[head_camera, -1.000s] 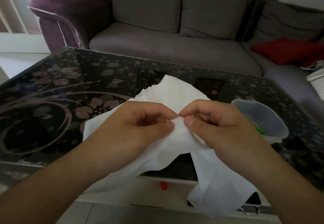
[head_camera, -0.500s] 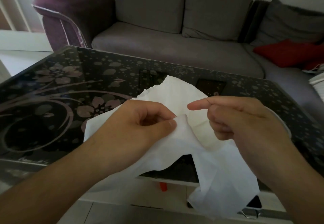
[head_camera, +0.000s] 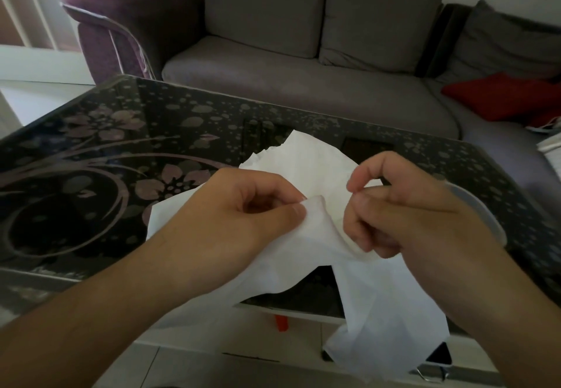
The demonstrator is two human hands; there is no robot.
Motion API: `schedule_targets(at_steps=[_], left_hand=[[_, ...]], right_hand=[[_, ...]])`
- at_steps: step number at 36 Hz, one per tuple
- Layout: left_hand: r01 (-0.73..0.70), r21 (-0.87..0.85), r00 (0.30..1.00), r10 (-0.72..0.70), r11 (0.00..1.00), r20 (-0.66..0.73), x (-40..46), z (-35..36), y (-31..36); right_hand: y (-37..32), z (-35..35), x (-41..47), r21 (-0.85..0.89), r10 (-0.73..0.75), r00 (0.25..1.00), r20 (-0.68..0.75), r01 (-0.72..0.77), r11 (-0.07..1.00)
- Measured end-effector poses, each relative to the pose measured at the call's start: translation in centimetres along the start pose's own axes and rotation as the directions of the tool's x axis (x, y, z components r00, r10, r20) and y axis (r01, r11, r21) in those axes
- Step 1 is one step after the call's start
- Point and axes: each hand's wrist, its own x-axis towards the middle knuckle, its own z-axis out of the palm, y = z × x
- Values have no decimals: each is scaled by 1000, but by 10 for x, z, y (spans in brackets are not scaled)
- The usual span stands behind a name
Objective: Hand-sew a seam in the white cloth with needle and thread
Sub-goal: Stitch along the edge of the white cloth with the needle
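Observation:
The white cloth [head_camera: 309,162] lies partly on the dark flowered glass table [head_camera: 121,150] and hangs over its near edge. My left hand [head_camera: 243,214] pinches a raised fold of the cloth between thumb and forefinger. My right hand [head_camera: 403,214] hovers just right of that fold, thumb and forefinger tips pressed together in a pinch as on a needle. The needle and thread are too thin to make out. Its other fingers are curled against the cloth.
A clear plastic container [head_camera: 482,211] stands on the table behind my right hand, mostly hidden. A grey sofa [head_camera: 303,83] with a red cushion [head_camera: 501,96] runs along the far side. A small orange object [head_camera: 282,322] lies on the floor under the table edge.
My right hand left the fold it shared with the left, drew away to the right and up, and now curls back toward the fold. The left hand kept its pinch.

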Motion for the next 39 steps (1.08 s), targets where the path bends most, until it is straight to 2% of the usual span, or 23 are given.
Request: schedule_targets(at_steps=[2,6,10,15,22,39], left_hand=[[-8,13,1000,8,1000,0,1,0,-1],[-5,15,1000,5,1000,3,3,2,-2],[-5,31,1000,5,1000,-3,2,1,-5],[-38,57,999,36,998,24,1,-3,-4],[-85,116,996,79,990,52,-1,0,-5],[-101,170,995,97,980,27,1,6,-8]], right_hand=[[-1,2,-5,24,-7,1000,-3,7,1000],[-3,4,-11,133,-60,992,-108,74,988],[-4,11,-11,90,-149,972,-182,167,982],[-8,15,-9,28,-203,971,-126,208,978],[-4,20,-9,19,-151,986,-65,152,988],[1,19,-6,-25,-172,981,-95,170,985]])
